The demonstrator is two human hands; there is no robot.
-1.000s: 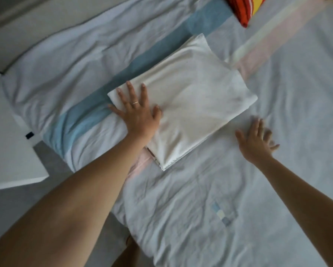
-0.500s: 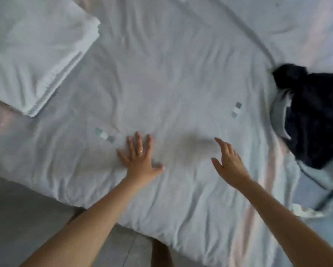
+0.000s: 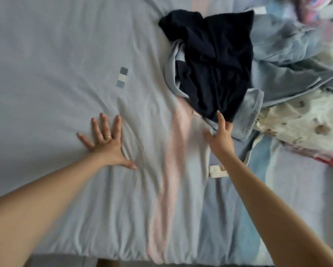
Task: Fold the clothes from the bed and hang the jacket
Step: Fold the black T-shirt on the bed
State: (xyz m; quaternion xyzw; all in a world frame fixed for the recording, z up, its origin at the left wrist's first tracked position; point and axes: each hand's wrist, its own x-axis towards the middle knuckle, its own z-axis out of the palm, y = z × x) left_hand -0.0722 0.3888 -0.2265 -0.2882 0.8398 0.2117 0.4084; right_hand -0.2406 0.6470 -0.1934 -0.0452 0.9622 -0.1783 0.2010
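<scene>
My left hand spread flat on the bed, my open right hand meets the crumpled navy garment at its limp hem; I'd pinch there.

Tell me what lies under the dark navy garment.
A light blue garment pokes out beneath the dark navy garment at its left and lower right edges. Whatever else lies below is covered.

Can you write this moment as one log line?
left hand: flat on pale blue bedsheet | right hand: fingertips at near edge of crumpled dark navy garment | garment: unfolded
</scene>
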